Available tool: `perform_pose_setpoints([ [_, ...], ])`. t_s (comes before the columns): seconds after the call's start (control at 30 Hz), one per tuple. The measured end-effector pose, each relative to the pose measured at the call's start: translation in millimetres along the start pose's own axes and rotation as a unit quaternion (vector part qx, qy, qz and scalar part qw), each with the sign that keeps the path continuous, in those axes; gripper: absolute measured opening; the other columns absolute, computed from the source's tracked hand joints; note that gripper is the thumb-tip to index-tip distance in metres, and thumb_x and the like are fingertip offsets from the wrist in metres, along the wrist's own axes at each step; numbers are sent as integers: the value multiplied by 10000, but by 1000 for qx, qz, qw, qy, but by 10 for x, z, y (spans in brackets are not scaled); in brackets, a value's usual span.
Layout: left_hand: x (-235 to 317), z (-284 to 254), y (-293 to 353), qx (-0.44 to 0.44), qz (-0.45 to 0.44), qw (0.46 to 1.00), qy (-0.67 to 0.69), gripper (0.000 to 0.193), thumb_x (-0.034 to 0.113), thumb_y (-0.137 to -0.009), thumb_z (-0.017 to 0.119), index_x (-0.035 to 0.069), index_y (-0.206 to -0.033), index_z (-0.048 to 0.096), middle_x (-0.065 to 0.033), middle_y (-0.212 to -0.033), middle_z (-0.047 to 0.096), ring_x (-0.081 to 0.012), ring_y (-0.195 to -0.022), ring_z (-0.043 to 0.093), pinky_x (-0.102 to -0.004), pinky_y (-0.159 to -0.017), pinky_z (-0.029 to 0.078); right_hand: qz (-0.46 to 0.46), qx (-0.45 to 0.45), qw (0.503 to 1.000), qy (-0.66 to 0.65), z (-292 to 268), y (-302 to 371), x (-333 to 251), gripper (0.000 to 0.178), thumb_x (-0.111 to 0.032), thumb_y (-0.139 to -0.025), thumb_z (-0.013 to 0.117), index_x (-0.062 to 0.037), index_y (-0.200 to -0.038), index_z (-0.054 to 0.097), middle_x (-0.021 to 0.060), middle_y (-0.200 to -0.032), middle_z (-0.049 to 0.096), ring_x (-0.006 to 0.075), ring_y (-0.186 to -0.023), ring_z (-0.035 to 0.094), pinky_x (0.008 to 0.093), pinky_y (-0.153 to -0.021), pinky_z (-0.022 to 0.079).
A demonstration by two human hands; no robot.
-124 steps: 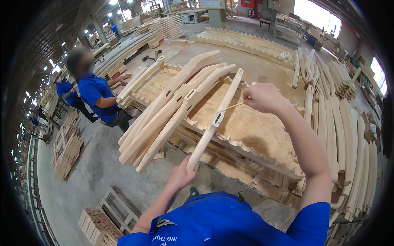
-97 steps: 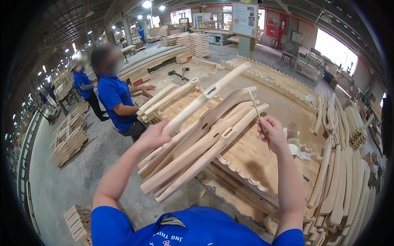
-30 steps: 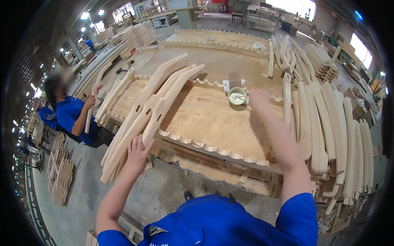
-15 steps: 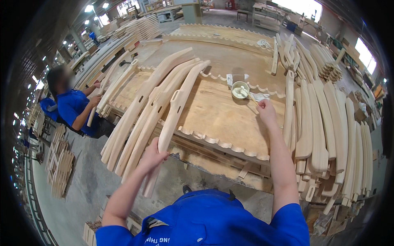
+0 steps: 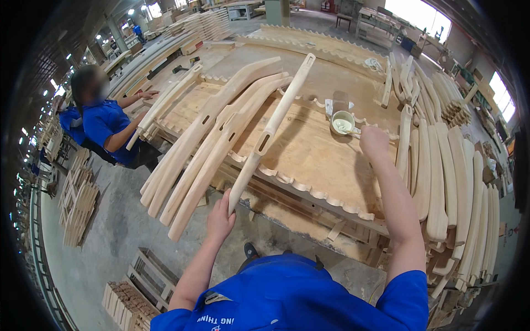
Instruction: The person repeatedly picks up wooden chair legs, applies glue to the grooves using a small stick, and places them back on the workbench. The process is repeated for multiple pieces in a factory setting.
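Note:
My left hand (image 5: 221,219) is closed round the lower end of a long wooden furniture leg (image 5: 270,132). The leg slants up over the bench, with a slot in its middle and another at its far tip. My right hand (image 5: 374,143) grips a thin stick (image 5: 354,132) whose lower end is in a round cup (image 5: 342,122) of whitish paste. Several similar curved legs (image 5: 207,132) with slots lie side by side to the left of the one I hold.
The wooden bench (image 5: 309,154) has scalloped strips along its edges. More wooden pieces (image 5: 436,171) are stacked at the right. A co-worker in blue (image 5: 113,124) stands at the left with hands near other pieces. A slatted pallet (image 5: 152,276) sits on the floor, lower left.
The leg in my left hand has been lifted away from the row and turned, so its slot faces up. My right hand has drawn closer to the cup, the stick still in it.

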State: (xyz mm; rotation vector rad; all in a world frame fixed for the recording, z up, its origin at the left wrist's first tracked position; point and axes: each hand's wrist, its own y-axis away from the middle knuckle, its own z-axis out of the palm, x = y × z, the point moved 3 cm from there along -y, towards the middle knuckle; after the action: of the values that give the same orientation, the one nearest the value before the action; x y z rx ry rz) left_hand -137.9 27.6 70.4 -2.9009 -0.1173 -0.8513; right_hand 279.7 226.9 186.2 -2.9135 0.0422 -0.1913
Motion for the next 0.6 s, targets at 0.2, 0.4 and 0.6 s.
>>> perform_pose_setpoints([
  [0.2,-73,-31,8,30,28,999,13,718,75,-753,614,198,-1408,349,-164,-1128,570,-351,-1028,569,-418,-855,474,70,-9,994,-80,225,-30,-76,190,-139,-865,499,-68,-894,673,153,-913,672,305,-892,655,438,-745,515],
  [0.4,-146,33,-138,-38,1,995,92,712,131,-734,618,144,-1397,359,-150,-1026,612,-301,-928,602,-388,-786,493,118,-9,952,-284,685,116,276,258,-207,-865,516,-83,-1038,660,172,-997,657,337,-942,630,451,-807,496],
  [0.6,-136,-89,-94,-180,-119,946,242,625,173,-746,652,31,-1303,407,-95,-851,591,-167,-661,596,-314,-575,495,107,26,956,-273,473,167,192,280,-254,-861,544,-85,-1057,651,152,-1106,617,305,-1033,589,424,-853,479],
])
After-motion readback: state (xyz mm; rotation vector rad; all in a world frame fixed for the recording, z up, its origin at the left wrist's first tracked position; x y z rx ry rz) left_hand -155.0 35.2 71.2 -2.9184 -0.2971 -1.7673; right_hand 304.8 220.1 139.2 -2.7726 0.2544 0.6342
